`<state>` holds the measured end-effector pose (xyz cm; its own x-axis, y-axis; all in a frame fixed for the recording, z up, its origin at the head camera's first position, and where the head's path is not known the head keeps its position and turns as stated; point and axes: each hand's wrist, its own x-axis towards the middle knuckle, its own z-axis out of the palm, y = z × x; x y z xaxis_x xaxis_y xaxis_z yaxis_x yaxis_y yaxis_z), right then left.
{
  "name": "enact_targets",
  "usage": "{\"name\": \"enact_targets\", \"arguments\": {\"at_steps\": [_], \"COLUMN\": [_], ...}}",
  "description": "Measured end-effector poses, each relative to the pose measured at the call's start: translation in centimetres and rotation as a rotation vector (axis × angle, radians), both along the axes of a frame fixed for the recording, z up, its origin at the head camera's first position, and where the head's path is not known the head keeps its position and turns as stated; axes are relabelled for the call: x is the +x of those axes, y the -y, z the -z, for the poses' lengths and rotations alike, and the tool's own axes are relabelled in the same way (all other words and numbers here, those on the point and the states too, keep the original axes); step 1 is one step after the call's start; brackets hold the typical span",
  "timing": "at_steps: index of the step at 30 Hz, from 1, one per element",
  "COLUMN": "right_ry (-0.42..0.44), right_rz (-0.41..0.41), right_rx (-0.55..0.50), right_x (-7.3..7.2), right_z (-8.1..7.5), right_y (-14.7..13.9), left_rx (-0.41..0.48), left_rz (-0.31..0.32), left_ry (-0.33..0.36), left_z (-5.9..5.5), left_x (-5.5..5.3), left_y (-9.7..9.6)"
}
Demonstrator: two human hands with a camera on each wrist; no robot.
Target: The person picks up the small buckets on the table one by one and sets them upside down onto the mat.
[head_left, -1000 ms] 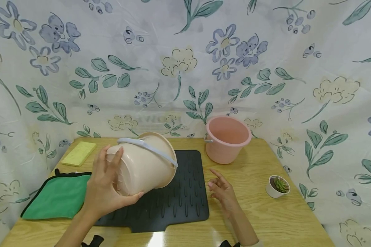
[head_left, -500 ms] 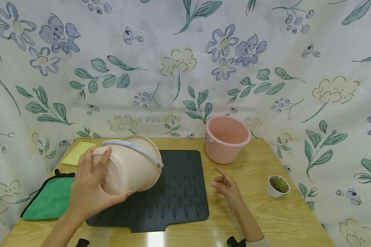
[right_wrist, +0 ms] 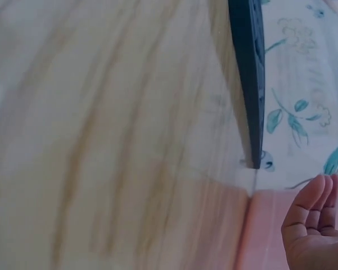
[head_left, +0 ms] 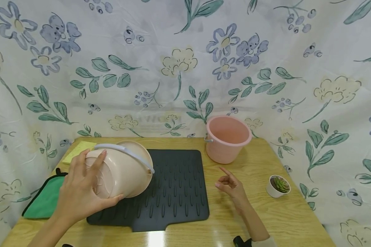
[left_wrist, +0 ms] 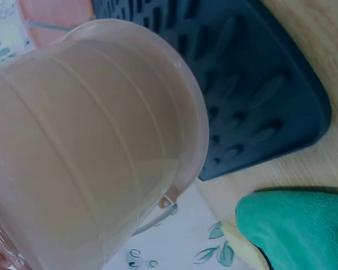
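Note:
A cream bucket point(head_left: 123, 171) with a pale blue-grey handle lies tipped on its side in the air, its mouth turned away to the right. My left hand point(head_left: 81, 188) grips it by the base, thumb below and fingers spread over the bottom. In the left wrist view the bucket's wall point(left_wrist: 84, 146) fills much of the picture. Over the table at the right, my right hand point(head_left: 233, 190) holds nothing; its index finger points out and the others bend loosely. A pink bucket point(head_left: 224, 152) stands upright beyond it.
Beneath the cream bucket lies a black ridged drying mat point(head_left: 173, 188). A green cloth point(head_left: 43, 202) and a yellow sponge cloth point(head_left: 77, 149) lie at the left. A small potted succulent point(head_left: 278, 186) stands at the right. A floral curtain point(head_left: 173, 68) hangs behind the table.
My left hand has carried the cream bucket left and slightly down, uncovering more of the black mat and covering more of the green cloth. My right hand has shifted a little to the right.

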<state>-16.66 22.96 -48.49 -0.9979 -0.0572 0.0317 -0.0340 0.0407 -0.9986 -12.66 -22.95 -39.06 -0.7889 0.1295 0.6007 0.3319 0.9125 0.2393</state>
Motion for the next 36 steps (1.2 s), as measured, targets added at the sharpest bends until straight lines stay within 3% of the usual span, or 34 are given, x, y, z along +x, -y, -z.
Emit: {"name": "enact_targets", "arguments": {"at_steps": [24,36], "right_ry": [-0.072,-0.088], "right_rz": [0.082,0.18], "right_rx": [0.118,0.078], "right_x": [-0.6,-0.6], "right_z": [-1.2,-1.7], "right_y": [-2.7,-3.9], "left_rx": [-0.053,-0.139], "left_rz": [-0.034,-0.037], "left_ry": [0.081,0.093], "left_z": [-1.1,-1.3], "left_x": [0.4,0.2], "left_y": [1.2,1.6]}}
